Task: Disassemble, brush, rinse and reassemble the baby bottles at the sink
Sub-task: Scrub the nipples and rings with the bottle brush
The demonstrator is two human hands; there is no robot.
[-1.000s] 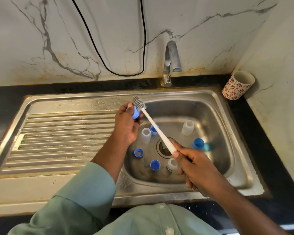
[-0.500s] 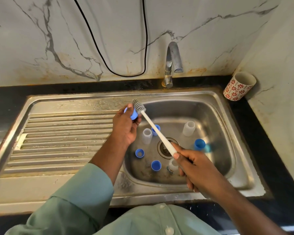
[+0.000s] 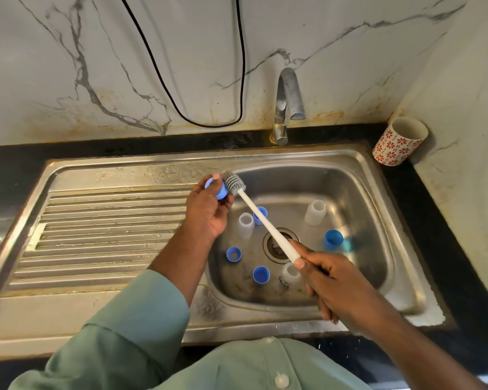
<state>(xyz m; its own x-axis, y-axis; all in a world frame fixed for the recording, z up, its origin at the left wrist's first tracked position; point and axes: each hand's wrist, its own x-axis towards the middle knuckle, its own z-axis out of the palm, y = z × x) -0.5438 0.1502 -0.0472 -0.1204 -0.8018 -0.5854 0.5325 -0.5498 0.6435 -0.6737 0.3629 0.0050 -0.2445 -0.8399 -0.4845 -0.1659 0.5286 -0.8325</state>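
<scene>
My left hand (image 3: 207, 212) holds a small blue bottle cap (image 3: 216, 188) over the left rim of the sink basin. My right hand (image 3: 331, 280) grips the white handle of a bottle brush (image 3: 262, 220), whose grey bristle head (image 3: 234, 182) touches the cap. In the basin (image 3: 358, 192) stand clear bottle bodies (image 3: 245, 225) (image 3: 315, 212) (image 3: 290, 274). Several blue caps and rings lie around the drain: a ring (image 3: 233, 254), a cap (image 3: 261, 274), a cap (image 3: 333, 239), and one (image 3: 261, 214) partly behind the brush handle.
A steel tap (image 3: 286, 105) rises behind the basin with no water running. The ribbed drainboard (image 3: 96, 235) lies to the left. A floral cup (image 3: 399, 142) leans in the right corner. A black cable (image 3: 209, 80) hangs on the marble wall.
The cap has turned a little in my left hand and the brush head has shifted slightly against it. The parts in the basin have not moved.
</scene>
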